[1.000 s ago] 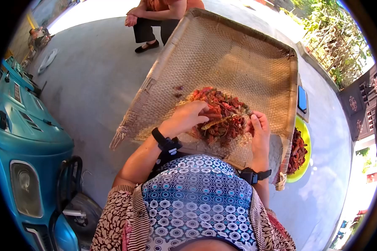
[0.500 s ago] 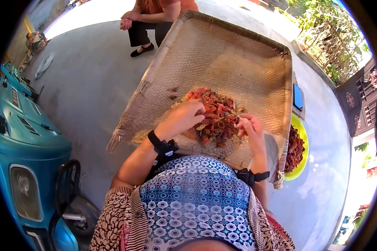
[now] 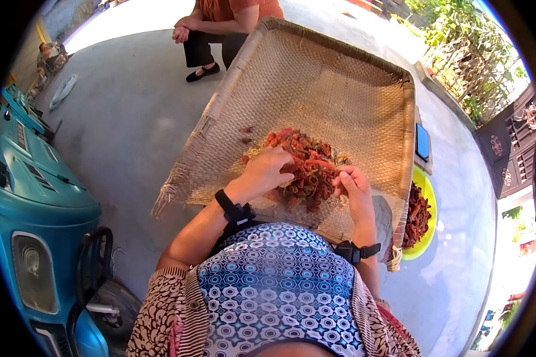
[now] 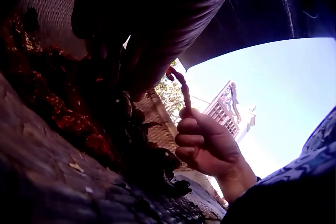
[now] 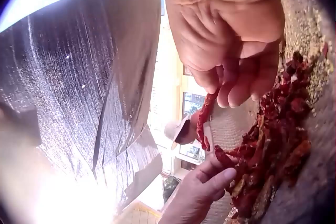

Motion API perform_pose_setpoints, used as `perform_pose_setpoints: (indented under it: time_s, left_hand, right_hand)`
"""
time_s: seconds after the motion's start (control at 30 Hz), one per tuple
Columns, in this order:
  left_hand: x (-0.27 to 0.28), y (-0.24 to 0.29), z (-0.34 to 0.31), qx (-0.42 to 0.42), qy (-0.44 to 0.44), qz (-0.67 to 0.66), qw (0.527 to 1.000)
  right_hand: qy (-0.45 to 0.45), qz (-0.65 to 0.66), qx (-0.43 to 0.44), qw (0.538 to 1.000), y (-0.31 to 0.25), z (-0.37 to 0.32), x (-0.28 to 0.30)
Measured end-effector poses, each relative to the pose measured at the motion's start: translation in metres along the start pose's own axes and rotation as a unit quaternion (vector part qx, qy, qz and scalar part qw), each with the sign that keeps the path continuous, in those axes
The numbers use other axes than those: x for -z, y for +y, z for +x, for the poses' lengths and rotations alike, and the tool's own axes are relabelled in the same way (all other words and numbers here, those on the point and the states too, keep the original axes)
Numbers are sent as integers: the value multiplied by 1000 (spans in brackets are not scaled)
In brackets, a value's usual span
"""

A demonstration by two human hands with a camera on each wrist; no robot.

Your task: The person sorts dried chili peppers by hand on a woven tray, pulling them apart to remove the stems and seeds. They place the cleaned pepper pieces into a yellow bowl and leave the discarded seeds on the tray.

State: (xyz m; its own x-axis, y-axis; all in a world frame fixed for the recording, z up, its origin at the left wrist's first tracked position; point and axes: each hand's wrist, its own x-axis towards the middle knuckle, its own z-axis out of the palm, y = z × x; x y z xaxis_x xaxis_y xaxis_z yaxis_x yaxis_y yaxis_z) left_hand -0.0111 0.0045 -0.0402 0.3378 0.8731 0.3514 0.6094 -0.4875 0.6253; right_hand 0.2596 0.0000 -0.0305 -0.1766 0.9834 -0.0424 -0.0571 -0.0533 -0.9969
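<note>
A pile of dried red chili peppers (image 3: 309,187) lies on a large woven tray (image 3: 351,95), with pale seeds scattered around it. My right hand (image 3: 357,189) is raised at the pile's right side. Thumb and fingertips pinch one end of a wrinkled red chili pepper (image 5: 205,121), which hangs down in the right wrist view and points up in the left wrist view. At the pile's left edge is my left hand (image 3: 263,174), fingers curled over the peppers. In the right wrist view its thumb and fingers grip another dried chili pepper (image 5: 222,155).
A yellow basin (image 3: 426,238) of dried chilies stands on the floor to the right. Near it, a phone (image 3: 421,143) lies beside the tray's edge. Another person (image 3: 220,30) sits beyond the tray. A teal vehicle (image 3: 47,214) stands at the left.
My right hand has moved slightly left and now holds a long red chili pepper out over the pile. The left hand stays at the pile's left side, now a little lower.
</note>
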Motion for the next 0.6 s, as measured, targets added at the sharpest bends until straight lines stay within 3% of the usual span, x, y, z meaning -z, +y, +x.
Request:
perform_pose_setpoints:
  time_s: [0.13,0.23,0.33,0.43,0.5,0.6]
  left_hand:
    - [-2,-2,0,7,-6,-13,1000]
    - [-3,-2,1,4,9,-17,1000]
    - [1,4,2,3,18,-29,999]
    - [1,6,4,-10,10,-30,999]
    - [2,9,7,-22,-7,-44,999]
    - [1,14,7,-27,-21,-55,998]
  right_hand:
    - [157,131,54,977,3,-9,55]
    - [187,380,110,899,5,-16,100]
    - [174,489,132,845,6,-22,104]
    - [196,270,51,941,6,-17,62]
    - [71,51,42,995,1,-12,25]
    - [-67,-94,35,993,-7,2,-17]
